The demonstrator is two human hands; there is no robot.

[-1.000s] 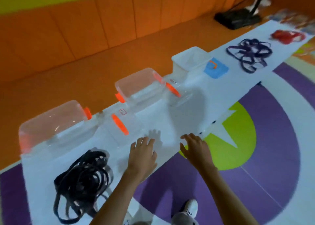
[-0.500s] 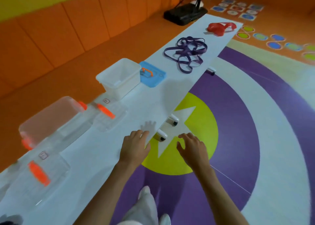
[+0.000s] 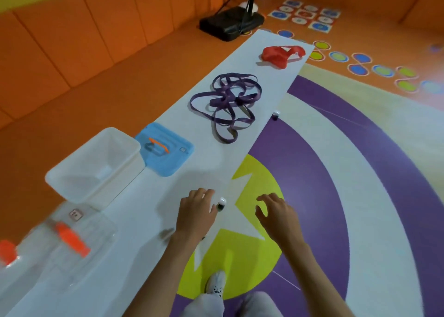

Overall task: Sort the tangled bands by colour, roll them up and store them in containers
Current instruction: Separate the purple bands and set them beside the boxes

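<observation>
Seemingly sorting is done: purple bands (image 3: 225,105) lie tangled on the worktop (image 3: 149,220), red bands (image 3: 281,55) bunched at its far end, well apart. Rolling and storing remain; the tub (image 3: 113,184) at near left looks empty. Left hand (image 3: 195,214) and right hand (image 3: 278,214) hover relaxed, holding nothing.

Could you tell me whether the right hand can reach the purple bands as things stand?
Probably, with a lean: the right hand holds nothing, and nothing lies between it and the purple bands farther along.

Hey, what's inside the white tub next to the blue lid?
The white tub looks empty: only its bare floor and walls show. The strip just under its near rim is out of sight.
</observation>
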